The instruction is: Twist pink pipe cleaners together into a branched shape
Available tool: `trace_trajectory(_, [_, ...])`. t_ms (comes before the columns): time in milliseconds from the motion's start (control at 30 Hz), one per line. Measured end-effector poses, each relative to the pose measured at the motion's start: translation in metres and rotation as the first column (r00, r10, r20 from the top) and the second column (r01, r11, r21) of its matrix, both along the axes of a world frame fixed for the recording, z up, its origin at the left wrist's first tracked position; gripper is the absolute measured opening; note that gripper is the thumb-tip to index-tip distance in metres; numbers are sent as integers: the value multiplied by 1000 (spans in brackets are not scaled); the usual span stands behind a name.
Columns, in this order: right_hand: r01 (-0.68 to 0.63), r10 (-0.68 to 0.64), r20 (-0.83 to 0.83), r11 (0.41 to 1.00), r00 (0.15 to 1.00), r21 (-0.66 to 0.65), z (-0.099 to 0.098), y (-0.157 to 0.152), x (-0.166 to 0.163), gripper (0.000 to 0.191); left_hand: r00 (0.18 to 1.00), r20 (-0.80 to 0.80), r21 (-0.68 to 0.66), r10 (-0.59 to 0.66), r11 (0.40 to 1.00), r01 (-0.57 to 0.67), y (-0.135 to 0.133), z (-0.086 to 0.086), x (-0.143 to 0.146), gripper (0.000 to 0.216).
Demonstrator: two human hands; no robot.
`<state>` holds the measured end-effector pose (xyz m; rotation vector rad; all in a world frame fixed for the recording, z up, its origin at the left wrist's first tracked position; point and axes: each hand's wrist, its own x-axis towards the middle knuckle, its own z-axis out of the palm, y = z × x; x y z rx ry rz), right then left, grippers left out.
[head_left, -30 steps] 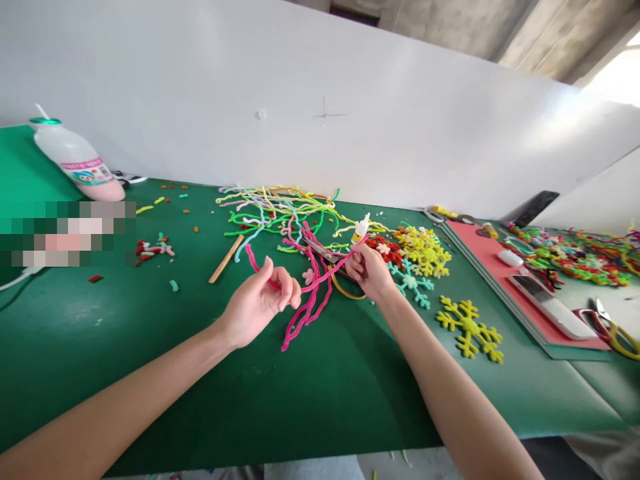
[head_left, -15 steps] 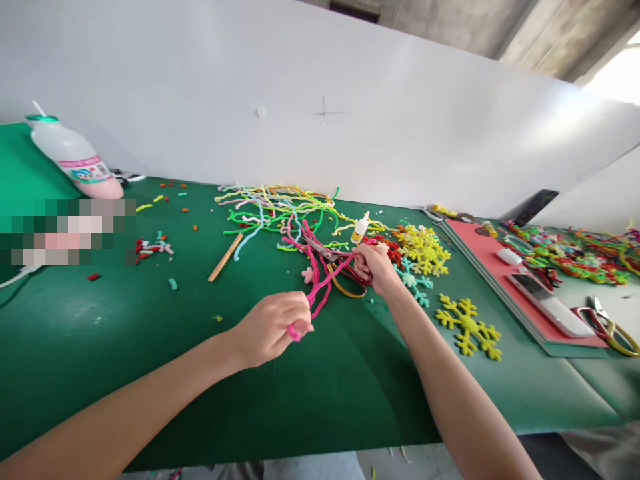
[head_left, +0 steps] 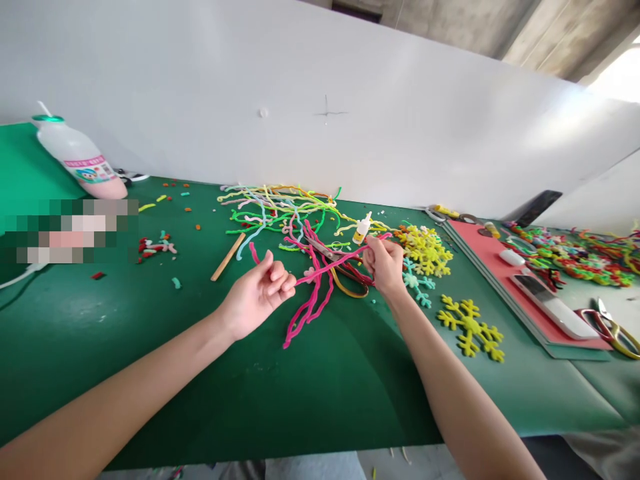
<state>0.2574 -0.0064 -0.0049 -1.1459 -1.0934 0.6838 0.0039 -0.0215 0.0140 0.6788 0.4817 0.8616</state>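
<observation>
My left hand (head_left: 257, 293) is closed on one end of a pink pipe cleaner (head_left: 327, 264), whose tip sticks up past my thumb. My right hand (head_left: 384, 264) pinches the other end, so the strand stretches taut between both hands above the green table (head_left: 310, 387). More pink pipe cleaners (head_left: 307, 310) hang and lie below it. A small glue bottle (head_left: 361, 229) stands just beyond my right hand, and scissors (head_left: 345, 273) lie under the strand.
A tangle of coloured pipe cleaners (head_left: 280, 207) lies at the back. Yellow snowflake shapes (head_left: 470, 327) and a yellow pile (head_left: 425, 250) sit right of my hand. A wooden stick (head_left: 227, 256), a drink bottle (head_left: 80, 160) and a red board (head_left: 525, 287) are around.
My left hand rose from the table and turned palm up, pulling the pink strand taut. My right hand lifted slightly.
</observation>
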Motion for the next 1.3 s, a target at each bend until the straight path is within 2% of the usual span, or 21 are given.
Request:
trace_trajectory(67, [169, -155, 216, 985, 964, -46, -2, 0, -1, 47, 981, -186, 245, 57, 970, -10, -2, -3, 0, 49])
trace_trajectory(100, [243, -209, 345, 968, 915, -56, -2, 0, -1, 46, 950, -293, 404, 110, 915, 18, -3, -4, 0, 50])
trace_trajectory(167, [345, -248, 571, 936, 783, -67, 0, 0, 0, 43, 852, -467, 692, 237, 698, 186, -4, -6, -2, 47])
trace_trajectory(233, [389, -210, 693, 915, 689, -109, 3, 0, 2, 40, 774, -543, 814, 327, 434, 387, -2, -8, -4, 37])
trace_trajectory(267, [397, -187, 716, 908, 673, -135, 5, -1, 3, 39, 753, -558, 825, 348, 330, 459, -1, -9, -6, 31])
trace_trajectory(300, [395, -171, 716, 905, 677, -157, 6, -1, 4, 39, 746, -562, 827, 357, 258, 499, 0, -9, -7, 27])
trace_trajectory(333, [378, -155, 692, 908, 705, -181, 8, -1, 5, 39, 744, -563, 826, 359, 225, 517, 0, -10, -7, 26])
trace_trajectory(367, [342, -134, 636, 915, 760, -215, 9, -1, 6, 40, 747, -559, 829, 359, 236, 507, 1, -10, -8, 27])
trace_trajectory(400, [281, -101, 542, 923, 834, -261, 9, -1, 7, 41, 757, -552, 832, 349, 284, 476, 0, -11, -7, 31])
trace_trajectory(433, [193, -54, 409, 932, 911, -306, 10, -1, 7, 41, 775, -542, 827, 324, 367, 425, 0, -11, -7, 38])
trace_trajectory(500, [-35, 64, 78, 941, 995, -335, 11, 0, 6, 41, 851, -482, 749, 210, 603, 275, -2, -9, -4, 48])
trace_trajectory(567, [-209, 168, -181, 947, 969, -243, 11, 0, 5, 41, 951, -309, 523, 25, 839, 149, -3, -5, -2, 53])
trace_trajectory(600, [-255, 207, -250, 951, 946, -177, 10, 1, 3, 42, 981, -188, 371, -53, 921, 121, -3, -2, -2, 54])
trace_trajectory(667, [-278, 247, -287, 958, 925, -71, 10, 1, 1, 45, 993, 21, 86, -112, 990, 110, -2, 4, -2, 56])
trace_trajectory(733, [-248, 239, -253, 969, 937, -4, 9, 1, -1, 48, 987, 116, -84, -107, 990, 117, 1, 9, -3, 59])
trace_trajectory(833, [-117, 116, -146, 993, 982, 0, 9, -1, -1, 52, 991, 92, -122, -102, 986, 113, 5, 10, -4, 59])
trace_trajectory(933, [110, -90, 175, 988, 981, -112, 9, -2, 3, 50, 996, -71, 42, -50, 998, 53, 6, 4, -2, 54])
trace_trajectory(1033, [359, -198, 624, 922, 756, -143, 9, -4, 6, 44, 953, -296, 324, 59, 945, 42, 4, -3, -1, 51])
trace_trajectory(1133, [478, -113, 847, 860, 519, -178, 12, -5, 5, 38, 835, -517, 580, 190, 795, 178, 2, -6, -3, 51])
trace_trajectory(1233, [547, 39, 917, 792, 397, -270, 18, -7, 2, 34, 692, -637, 732, 339, 548, 405, 1, -6, -7, 45])
trace_trajectory(1300, [575, 101, 929, 761, 355, -302, 22, -9, 0, 34, 671, -639, 765, 377, 404, 501, 0, -5, -8, 37])
